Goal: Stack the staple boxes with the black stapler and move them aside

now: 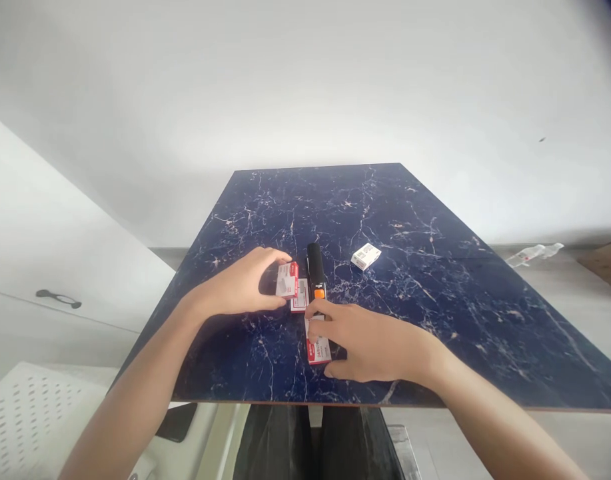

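Pinching lightly is advised near frame centre, the upper red-and-white box (287, 280) being grasped by the left hand (242, 283), the lower box (319, 352) by the right hand (368, 340).

Office-like room: marbled table (425, 280), stapler (316, 268)

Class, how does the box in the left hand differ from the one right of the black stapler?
The held box is red and white; the loose box looks mainly white. The held box sits in the left hand; the loose box lies untouched on the blue table. Both are small, printed boxes.
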### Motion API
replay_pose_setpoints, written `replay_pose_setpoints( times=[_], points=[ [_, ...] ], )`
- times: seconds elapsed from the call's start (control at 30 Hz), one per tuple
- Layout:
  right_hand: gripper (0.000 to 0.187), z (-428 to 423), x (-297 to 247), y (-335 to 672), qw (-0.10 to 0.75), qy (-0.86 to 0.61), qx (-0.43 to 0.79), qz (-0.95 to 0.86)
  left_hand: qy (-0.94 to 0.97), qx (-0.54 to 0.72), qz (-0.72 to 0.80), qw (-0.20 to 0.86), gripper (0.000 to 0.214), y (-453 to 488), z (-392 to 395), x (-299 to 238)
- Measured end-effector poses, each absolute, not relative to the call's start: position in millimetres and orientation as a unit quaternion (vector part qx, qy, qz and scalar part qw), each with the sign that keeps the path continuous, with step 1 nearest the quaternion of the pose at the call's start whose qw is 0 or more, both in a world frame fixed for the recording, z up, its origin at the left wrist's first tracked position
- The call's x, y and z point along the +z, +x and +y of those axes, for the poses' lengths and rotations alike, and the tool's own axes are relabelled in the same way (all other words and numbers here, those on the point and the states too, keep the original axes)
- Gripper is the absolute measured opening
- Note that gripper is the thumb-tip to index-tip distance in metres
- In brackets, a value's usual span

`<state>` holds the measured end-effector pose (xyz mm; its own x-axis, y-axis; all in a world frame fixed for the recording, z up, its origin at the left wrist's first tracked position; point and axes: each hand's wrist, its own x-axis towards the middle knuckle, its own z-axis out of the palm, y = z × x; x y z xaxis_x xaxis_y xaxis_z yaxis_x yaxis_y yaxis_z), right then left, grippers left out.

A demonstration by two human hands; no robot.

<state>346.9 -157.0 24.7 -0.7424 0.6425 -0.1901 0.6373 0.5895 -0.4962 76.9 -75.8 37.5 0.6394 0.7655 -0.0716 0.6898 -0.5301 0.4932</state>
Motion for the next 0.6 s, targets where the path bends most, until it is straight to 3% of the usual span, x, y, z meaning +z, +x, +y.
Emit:
replay_pose_setpoints(
  times=[0.13,0.3,0.6],
  points=[
    [0.028,-157,21,345,0.018,-0.372,0.282,-0.884,0.888,0.063,0.373,0.262,0.050,94,-81,28],
    [0.025,-157,18,342,0.046,-0.372,0.266,-0.888,0.896,0.066,0.369,0.237,0.054,98,-79,11],
    [0.008,-181,18,331,0.112,-0.403,0.269,-0.868,0.906,0.109,0.386,0.136,0.110,111,-92,5]
  ],
)
